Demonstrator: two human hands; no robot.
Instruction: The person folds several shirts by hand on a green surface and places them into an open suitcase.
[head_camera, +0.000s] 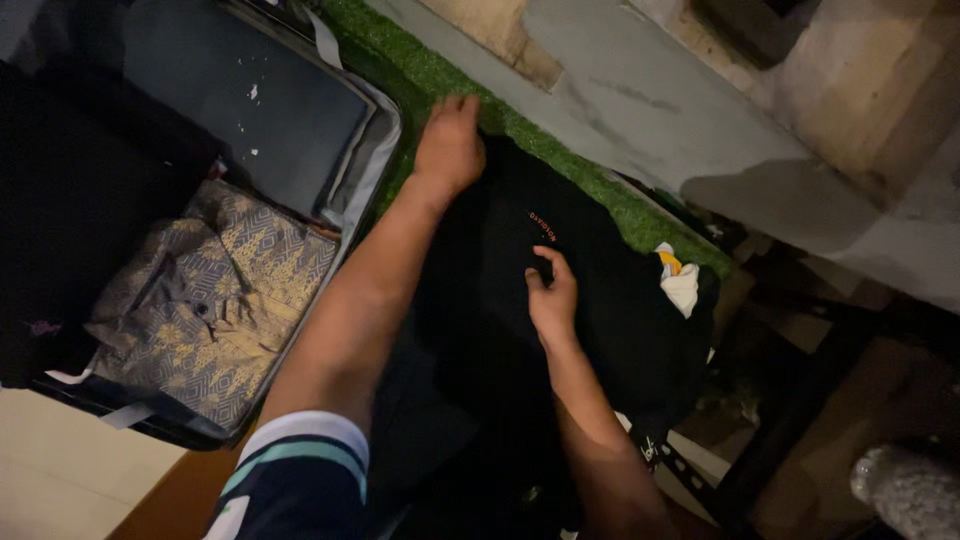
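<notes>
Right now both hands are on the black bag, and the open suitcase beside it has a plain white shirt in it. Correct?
Not quite. The head view shows the left hand and right hand on the black bag, but the shirt in the open suitcase is patterned grey and gold, not plain white.

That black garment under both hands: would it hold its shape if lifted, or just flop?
The black garment would probably flop: it lies flat and soft under the left hand and right hand. It looks light, like thin cloth, and seems unlikely to slide on the rough green turf mat.
</notes>
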